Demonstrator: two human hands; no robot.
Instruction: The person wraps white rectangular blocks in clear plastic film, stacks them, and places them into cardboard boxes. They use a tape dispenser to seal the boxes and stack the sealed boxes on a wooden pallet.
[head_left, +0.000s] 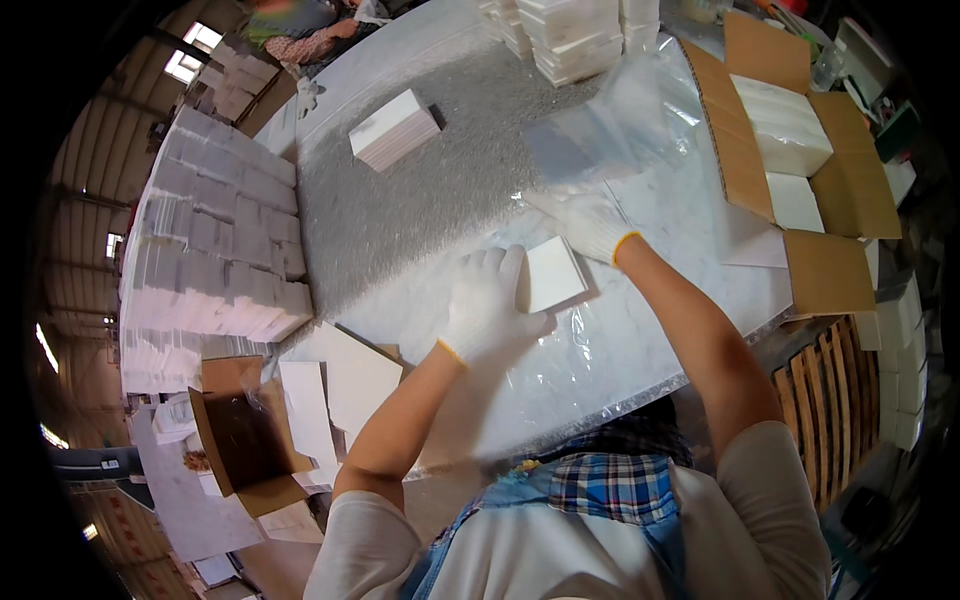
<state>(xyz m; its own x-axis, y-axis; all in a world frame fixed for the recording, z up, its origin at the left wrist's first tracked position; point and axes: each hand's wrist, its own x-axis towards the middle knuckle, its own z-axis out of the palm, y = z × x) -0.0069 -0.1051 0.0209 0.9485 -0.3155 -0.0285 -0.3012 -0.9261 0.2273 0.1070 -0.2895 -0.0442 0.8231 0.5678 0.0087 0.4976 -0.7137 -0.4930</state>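
- Left hand [488, 300], in a white glove with a yellow cuff: partly curled, fingers and thumb bent round the left side and near edge of one white block [553, 275], which it has hold of.
- The white block lies at the left hand's fingertips, just to their right, and below the right hand.
- Its visible face looks slightly longer from near to far, the far end leaning left; the left hand covers its left part, so the true long axis cannot be told for sure.
- Right hand [590, 222], in a matching glove: fingers stretched out leftward; whether they pinch anything cannot be told.
- Clear plastic film [620, 135]: just beyond the right hand; its sheets overlap too much to count.
- One white stack [393, 132]: beyond the left hand, to its left, its long axis slanting up to the right.
- Two cardboard boxes: one [848, 270] right of the right hand, with white packs [785, 125] inside; one [215, 450] left of and nearer than the left hand.
- One slatted wooden pallet [830, 400]: below the right hand, to its right.
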